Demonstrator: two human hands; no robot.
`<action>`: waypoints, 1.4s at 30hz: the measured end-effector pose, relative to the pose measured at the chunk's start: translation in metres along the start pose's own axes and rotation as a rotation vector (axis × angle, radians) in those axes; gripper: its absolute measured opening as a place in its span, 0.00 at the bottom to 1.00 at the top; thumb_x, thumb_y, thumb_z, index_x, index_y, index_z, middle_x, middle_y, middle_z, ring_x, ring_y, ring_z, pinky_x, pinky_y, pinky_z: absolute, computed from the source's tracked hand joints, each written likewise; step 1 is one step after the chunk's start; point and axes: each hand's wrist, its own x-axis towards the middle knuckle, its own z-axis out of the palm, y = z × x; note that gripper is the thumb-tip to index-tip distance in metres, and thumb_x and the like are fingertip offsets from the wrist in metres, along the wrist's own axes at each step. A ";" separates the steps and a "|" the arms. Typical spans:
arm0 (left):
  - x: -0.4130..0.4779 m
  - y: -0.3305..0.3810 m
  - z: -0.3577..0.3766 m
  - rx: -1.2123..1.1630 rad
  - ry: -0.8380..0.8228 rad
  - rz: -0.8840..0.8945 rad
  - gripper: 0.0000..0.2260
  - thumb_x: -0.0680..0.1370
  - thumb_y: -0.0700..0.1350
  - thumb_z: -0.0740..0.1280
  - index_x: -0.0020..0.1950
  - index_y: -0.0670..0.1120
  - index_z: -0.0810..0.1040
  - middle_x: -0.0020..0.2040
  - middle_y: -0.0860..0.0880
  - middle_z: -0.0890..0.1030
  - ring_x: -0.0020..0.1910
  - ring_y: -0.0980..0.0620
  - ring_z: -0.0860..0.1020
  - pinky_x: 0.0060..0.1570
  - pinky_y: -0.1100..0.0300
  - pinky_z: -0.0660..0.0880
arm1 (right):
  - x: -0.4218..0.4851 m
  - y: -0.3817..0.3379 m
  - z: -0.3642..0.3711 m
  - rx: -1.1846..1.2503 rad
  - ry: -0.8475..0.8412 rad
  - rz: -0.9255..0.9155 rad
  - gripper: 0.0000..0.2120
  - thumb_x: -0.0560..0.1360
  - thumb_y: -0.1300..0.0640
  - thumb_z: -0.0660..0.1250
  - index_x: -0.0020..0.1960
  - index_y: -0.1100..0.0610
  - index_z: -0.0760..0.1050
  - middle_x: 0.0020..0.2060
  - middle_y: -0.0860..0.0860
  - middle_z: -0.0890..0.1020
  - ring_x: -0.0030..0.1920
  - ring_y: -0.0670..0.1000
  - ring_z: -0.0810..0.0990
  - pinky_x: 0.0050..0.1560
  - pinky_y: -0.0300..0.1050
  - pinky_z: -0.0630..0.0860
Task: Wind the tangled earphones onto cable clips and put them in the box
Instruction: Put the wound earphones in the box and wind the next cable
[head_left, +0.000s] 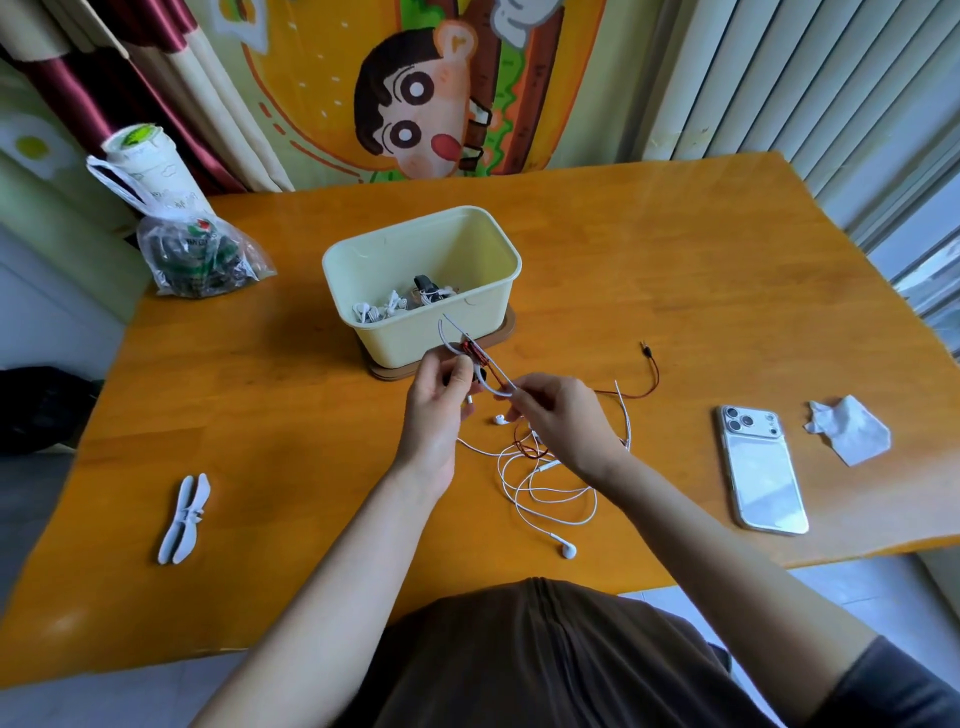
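My left hand (436, 400) grips a white cable clip (451, 343) with red earphone cable wound round its middle, held just in front of the cream box (498, 244). My right hand (561, 415) pinches the clip's near tip and the red cable by it. The rest of the red cable (655, 371) trails right across the table to its plug. White earphones (545, 493) lie tangled under my right wrist, one earbud near the table's front. A spare white clip (186, 517) lies at the left. Inside the box lie several wound white earphones.
A phone (761, 470) lies face down at the right beside a crumpled tissue (849, 428). A clear plastic bag (200, 254) and a white paper cup in a bag (143, 156) stand at the back left. The box rests on a brown lid.
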 end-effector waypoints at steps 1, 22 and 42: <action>0.000 -0.001 0.000 0.033 0.016 0.017 0.05 0.82 0.45 0.60 0.48 0.52 0.74 0.48 0.51 0.78 0.49 0.53 0.76 0.49 0.57 0.71 | 0.000 0.000 0.000 -0.023 -0.006 -0.006 0.10 0.79 0.62 0.60 0.44 0.62 0.79 0.28 0.46 0.77 0.21 0.42 0.69 0.23 0.30 0.62; 0.004 -0.031 -0.022 0.986 -0.375 0.256 0.09 0.79 0.45 0.65 0.59 0.49 0.78 0.52 0.55 0.75 0.59 0.49 0.69 0.59 0.51 0.65 | 0.016 -0.007 -0.044 -0.250 -0.027 -0.081 0.10 0.78 0.52 0.64 0.39 0.51 0.77 0.31 0.46 0.78 0.30 0.44 0.73 0.31 0.34 0.67; -0.007 -0.004 -0.020 0.568 -0.522 0.217 0.05 0.77 0.47 0.65 0.53 0.52 0.76 0.50 0.56 0.78 0.56 0.58 0.74 0.57 0.66 0.68 | 0.020 0.000 -0.042 -0.112 0.094 -0.024 0.09 0.78 0.53 0.64 0.41 0.53 0.79 0.33 0.48 0.78 0.29 0.41 0.71 0.29 0.32 0.64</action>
